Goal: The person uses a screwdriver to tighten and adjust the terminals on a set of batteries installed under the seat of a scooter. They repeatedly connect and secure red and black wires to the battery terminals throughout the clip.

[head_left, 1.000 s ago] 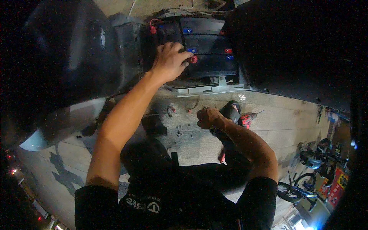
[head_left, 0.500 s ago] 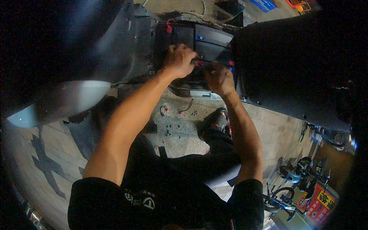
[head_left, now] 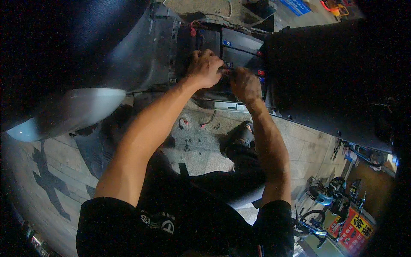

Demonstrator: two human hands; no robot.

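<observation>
In front of me is an opening in a dark scooter-like body, holding grey block batteries [head_left: 243, 41] with blue and red terminals. My left hand [head_left: 206, 70] is over the middle of it, fingers curled, thumb and forefinger pinched beside a terminal. Close to its right, my right hand [head_left: 246, 85] is closed in a fist-like grip, its fingertips facing the left hand's. Whatever either hand pinches is too dark and small to make out. A red cable connector [head_left: 193, 31] stands at the far left of the batteries.
A bulky black body part [head_left: 312, 73] flanks the opening on the right; a pale rounded cover [head_left: 87, 107] sits at left. Short red-tipped leads [head_left: 184, 122] lie on the paving below. My shoe [head_left: 241, 136] is near them. Bicycles [head_left: 314, 218] and a red-yellow sign [head_left: 356, 229] stand at lower right.
Both hands stay at the same spot among the batteries, and their fingertips are slightly closer together. The view has shifted a little.
</observation>
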